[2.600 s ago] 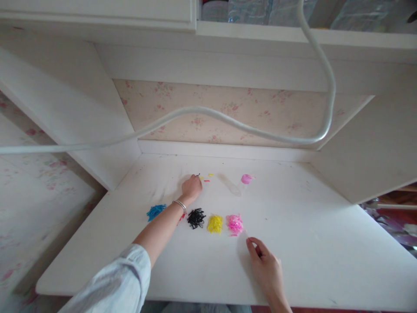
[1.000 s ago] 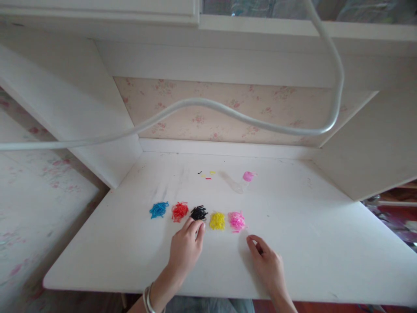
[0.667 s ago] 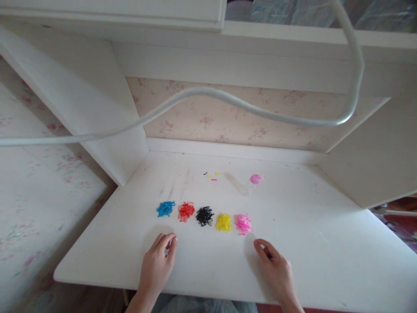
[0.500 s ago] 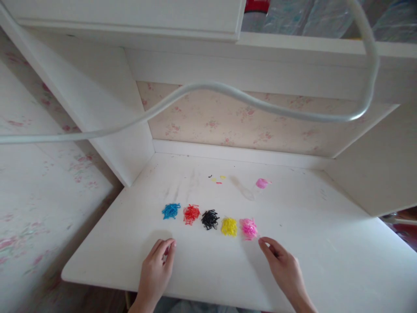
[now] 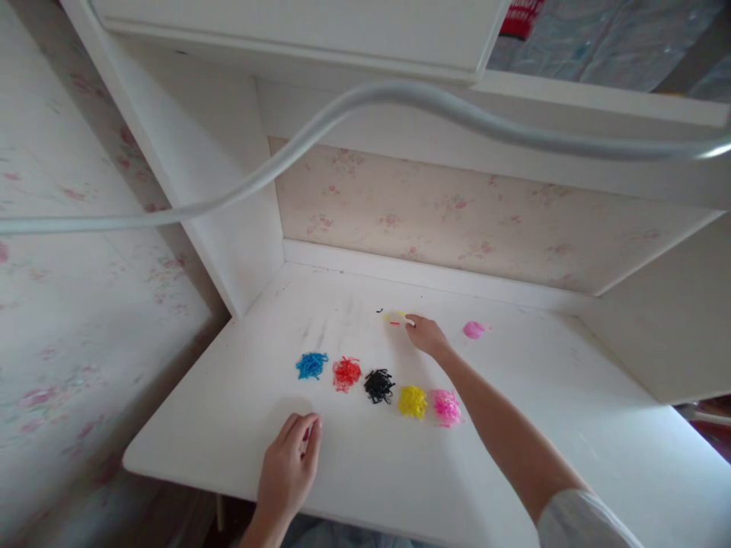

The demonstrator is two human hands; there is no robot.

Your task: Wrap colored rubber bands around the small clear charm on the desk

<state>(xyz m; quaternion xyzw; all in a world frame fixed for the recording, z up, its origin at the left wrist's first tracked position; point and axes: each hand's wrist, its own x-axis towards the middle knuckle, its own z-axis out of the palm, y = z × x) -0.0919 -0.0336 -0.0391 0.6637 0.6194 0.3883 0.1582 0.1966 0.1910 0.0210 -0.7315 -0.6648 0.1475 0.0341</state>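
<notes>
Five small heaps of rubber bands lie in a row across the table: blue (image 5: 311, 365), red (image 5: 346, 374), black (image 5: 378, 386), yellow (image 5: 412, 402) and pink (image 5: 447, 408). My left hand (image 5: 290, 460) rests near the front edge, below the red heap, thumb and forefinger pinched together; what they hold, if anything, is hidden. Stretched toward the back, my right hand (image 5: 426, 335) has its thumb and forefinger slightly apart beside a few loose yellow bands (image 5: 400, 313). A loose red band (image 5: 394, 323) and a black one (image 5: 379, 310) lie just left of those fingertips.
A pink blob-like item (image 5: 474, 329) lies right of my right hand. A pale cable (image 5: 400, 93) hangs across the view above the white table (image 5: 217, 426). Side panels and an upper cabinet (image 5: 297, 34) frame the table, with flowered wallpaper (image 5: 388, 217) behind.
My right hand has gone from beside the pink heap to the loose bands at the back, and its fingertips have parted. My left hand keeps its pinch. The view has shifted slightly.
</notes>
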